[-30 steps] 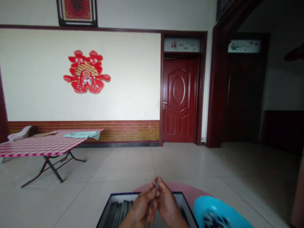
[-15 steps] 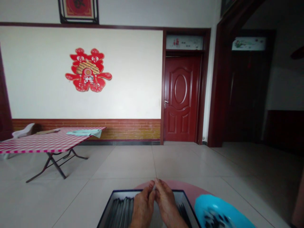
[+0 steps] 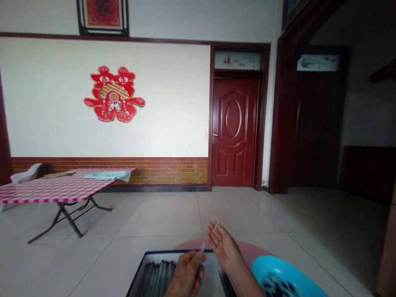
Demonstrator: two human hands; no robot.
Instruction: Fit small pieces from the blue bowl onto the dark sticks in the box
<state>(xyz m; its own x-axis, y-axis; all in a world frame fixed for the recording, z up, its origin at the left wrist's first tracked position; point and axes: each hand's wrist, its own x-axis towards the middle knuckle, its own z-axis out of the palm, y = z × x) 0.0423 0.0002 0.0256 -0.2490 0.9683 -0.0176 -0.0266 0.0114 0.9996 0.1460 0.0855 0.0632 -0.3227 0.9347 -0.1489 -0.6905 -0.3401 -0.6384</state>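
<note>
My left hand pinches a small, thin, whitish translucent piece between thumb and forefinger, with its tip pointing up. To the right and slightly higher, my right hand has its fingers partly extended and holds another small clear piece near the thumb and fingertips. The exact kind of either piece is too small to tell. Both hands are over a shallow dark-rimmed box with a pale inside. Several dark, slender rods lie side by side in its left part, and a few dark thin ones lie at its right.
A blue basin with small black and white pieces stands to the right. Under the box is a round pink surface. A folding table with a checked cover stands at the left, and a red door is ahead.
My hands were together above the box and are now apart. The right hand has moved right and up with its fingers extended; the left has dropped slightly. A clear piece now shows in each.
</note>
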